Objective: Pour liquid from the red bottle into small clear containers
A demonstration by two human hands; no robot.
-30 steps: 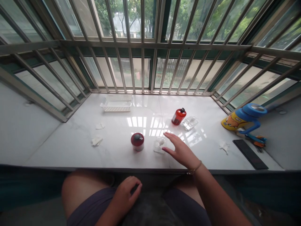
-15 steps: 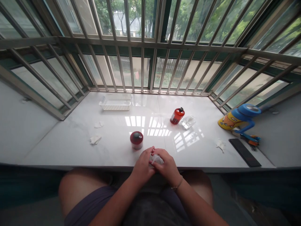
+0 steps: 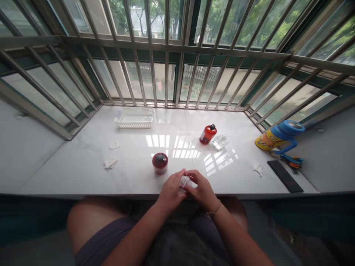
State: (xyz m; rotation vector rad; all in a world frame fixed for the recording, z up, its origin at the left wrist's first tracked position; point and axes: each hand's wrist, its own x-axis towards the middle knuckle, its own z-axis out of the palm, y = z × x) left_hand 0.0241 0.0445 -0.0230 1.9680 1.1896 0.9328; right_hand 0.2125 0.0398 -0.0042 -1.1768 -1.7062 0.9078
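At the counter's front edge, a small clear plastic piece (image 3: 185,181) sits between my two hands; its exact kind cannot be made out. My left hand (image 3: 172,189) curls around its left side, fingers bent over the top. From the right, my right hand (image 3: 202,189) pinches it between thumb and fingers. Just beyond my left hand stands an upright dark red bottle (image 3: 160,163) with a black cap. Farther back is a brighter red bottle (image 3: 208,134), also black-capped, beside a crumpled clear plastic package (image 3: 220,142).
A white perforated basket (image 3: 134,123) stands at the back left of the white counter (image 3: 83,173). Crumpled tissues (image 3: 110,163) lie on the left, another tissue (image 3: 257,168) on the right. A blue and yellow bottle (image 3: 279,136) and a black phone (image 3: 284,176) are at the right.
My right hand has shifted slightly right and its fingers have lifted apart from my left, showing more of the clear plastic piece. The whole view has moved slightly.
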